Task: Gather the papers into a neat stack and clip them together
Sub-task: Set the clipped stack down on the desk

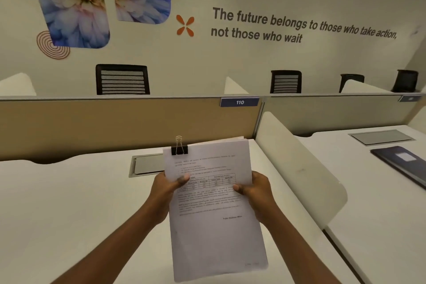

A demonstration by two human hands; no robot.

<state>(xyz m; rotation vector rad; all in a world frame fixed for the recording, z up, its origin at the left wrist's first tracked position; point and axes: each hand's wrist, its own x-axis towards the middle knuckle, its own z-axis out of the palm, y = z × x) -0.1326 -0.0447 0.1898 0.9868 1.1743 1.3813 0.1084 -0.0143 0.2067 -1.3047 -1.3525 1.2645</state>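
A stack of white printed papers (pixel 214 226) is held up above the white desk (pixel 69 203), tilted slightly to the left. A black binder clip (pixel 179 149) with silver handles sits on the stack's top left corner. My left hand (pixel 168 188) grips the left edge, its thumb lying on the top sheet. My right hand (pixel 255 191) grips the right edge, thumb on the printed page. Sheet edges at the top right look slightly fanned.
A grey cable hatch (pixel 145 165) lies in the desk behind the papers. A tan partition (pixel 115 127) labelled 110 closes the far side. A white curved divider (pixel 297 173) stands to the right, with a dark folder (pixel 401 163) on the neighbouring desk.
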